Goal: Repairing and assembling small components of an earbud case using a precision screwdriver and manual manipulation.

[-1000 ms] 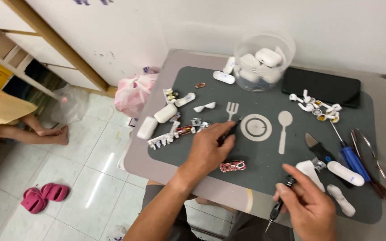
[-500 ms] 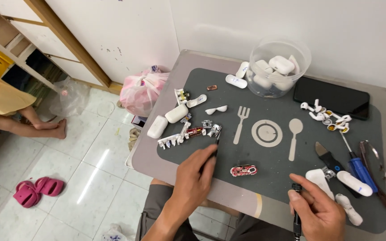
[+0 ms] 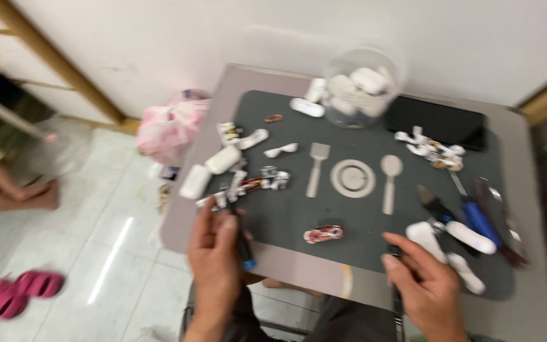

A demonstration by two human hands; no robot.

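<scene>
Dark slim tool with blue tip: being pinched between thumb and fingers of the left hand, at the worktop's near edge. Dark-handled tool: being gripped in the closed right hand. White pods are lying just beyond that hand; small red-and-white part is lying between both hands.

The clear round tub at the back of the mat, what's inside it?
The clear tub holds a pile of white rounded plastic cases, a few showing plainly near the top. The picture is blurred, so their number is unclear, and anything beneath the pile is covered.
</scene>
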